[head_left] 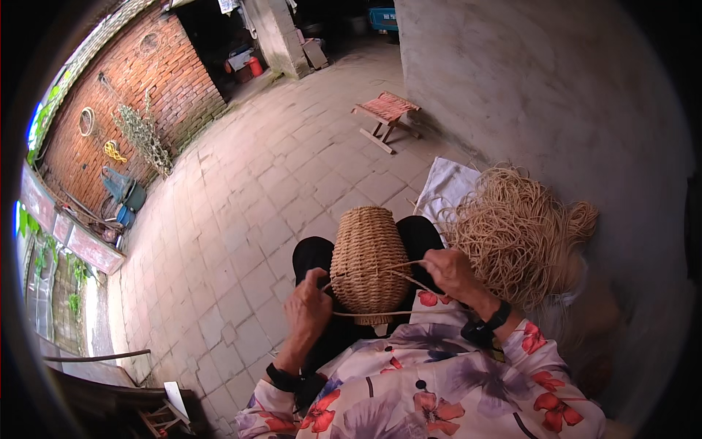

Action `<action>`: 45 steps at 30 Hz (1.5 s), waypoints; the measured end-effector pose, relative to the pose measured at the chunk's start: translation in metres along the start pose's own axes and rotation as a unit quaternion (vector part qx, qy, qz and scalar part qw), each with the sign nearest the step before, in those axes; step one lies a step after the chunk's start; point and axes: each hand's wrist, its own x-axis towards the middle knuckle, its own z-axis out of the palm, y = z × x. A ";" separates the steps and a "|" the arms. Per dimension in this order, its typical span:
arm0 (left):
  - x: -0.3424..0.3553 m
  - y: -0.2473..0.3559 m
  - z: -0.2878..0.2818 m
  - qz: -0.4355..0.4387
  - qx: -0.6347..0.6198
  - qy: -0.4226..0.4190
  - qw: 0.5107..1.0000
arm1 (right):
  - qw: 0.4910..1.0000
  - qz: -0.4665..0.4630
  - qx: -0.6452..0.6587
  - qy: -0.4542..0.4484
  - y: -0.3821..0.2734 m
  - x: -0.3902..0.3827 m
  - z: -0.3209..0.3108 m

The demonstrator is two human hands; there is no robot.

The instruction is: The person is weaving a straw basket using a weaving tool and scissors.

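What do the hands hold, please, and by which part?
The left hand and right hand hold cord beside the woven basket; whether by its ends is unclear.

Cord work on a woven basket [368,252], as I see it remotely through the head camera.
I observe the tan basket between two dark-trousered legs [313,257], its narrower end pointing away from the wearer. The left hand [306,307], fingers curled, grips a strand of cord [398,314] at the basket's left side; the right hand [455,275] pinches cord at its right. One strand crosses the basket's near end. To the right I note a loose heap of similar cord [508,230] against a white cloth [447,184]; farther off, a low stool [387,107] with a reddish seat stands on the paved floor [227,197].
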 end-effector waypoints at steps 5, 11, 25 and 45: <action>0.022 -0.050 -0.018 -0.058 0.035 0.099 0.993 | 0.962 0.224 -0.151 -0.030 0.080 -0.039 -0.045; 0.025 -0.038 -0.006 -0.038 -0.027 0.100 0.994 | 0.997 -0.017 -0.072 0.014 -0.004 0.006 -0.025; 0.027 -0.055 -0.017 -0.064 0.017 0.142 0.988 | 0.935 0.195 -0.296 -0.023 0.138 -0.089 -0.068; 0.034 -0.118 -0.078 -0.150 0.087 0.226 0.959 | 0.824 0.470 -0.299 -0.109 0.245 -0.172 -0.132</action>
